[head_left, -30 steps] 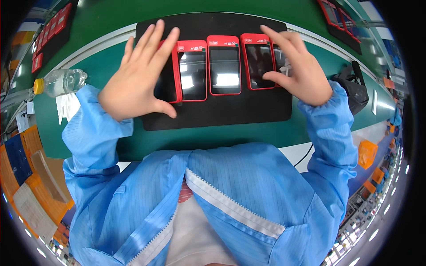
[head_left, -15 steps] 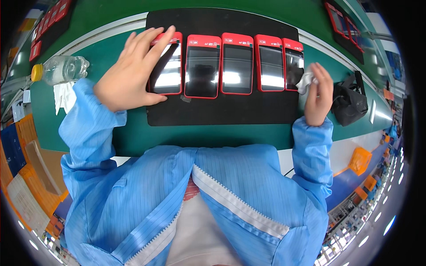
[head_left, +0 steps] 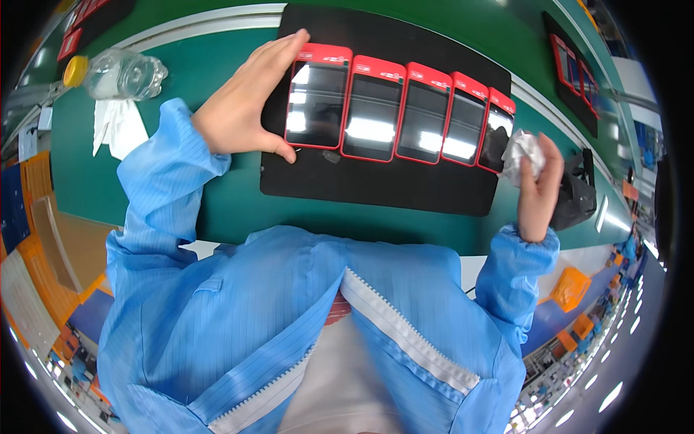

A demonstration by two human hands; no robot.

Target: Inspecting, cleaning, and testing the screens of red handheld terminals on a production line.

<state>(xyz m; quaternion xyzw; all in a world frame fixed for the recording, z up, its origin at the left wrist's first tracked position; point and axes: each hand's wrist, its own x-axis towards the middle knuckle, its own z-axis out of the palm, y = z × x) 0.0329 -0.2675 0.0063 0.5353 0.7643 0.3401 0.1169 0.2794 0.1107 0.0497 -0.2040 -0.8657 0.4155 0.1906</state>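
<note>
Several red-framed handheld devices with dark, glossy screens lie side by side in a row on a black mat point(head_left: 376, 189). My left hand point(head_left: 242, 101) is at the left edge of the leftmost device point(head_left: 318, 101). Its fingers are stretched to the upper left corner and its thumb is spread out by the lower left corner. In my right hand point(head_left: 542, 189) is a crumpled white wipe point(head_left: 522, 155), pinched between thumb and fingers. This hand is just right of the rightmost device point(head_left: 497, 130), whose screen reflects something dark.
A clear plastic bottle with a yellow cap point(head_left: 124, 74) lies at the left, above a white cloth point(head_left: 119, 129). A black bag point(head_left: 576, 197) sits on the green table point(head_left: 238, 217) beyond my right hand. More red devices point(head_left: 567, 65) lie at the far right.
The view has shifted and tilted. My left hand has gone from over the leftmost device to its left edge, and the devices stand closer together. The wipe has moved slightly away from the rightmost screen.
</note>
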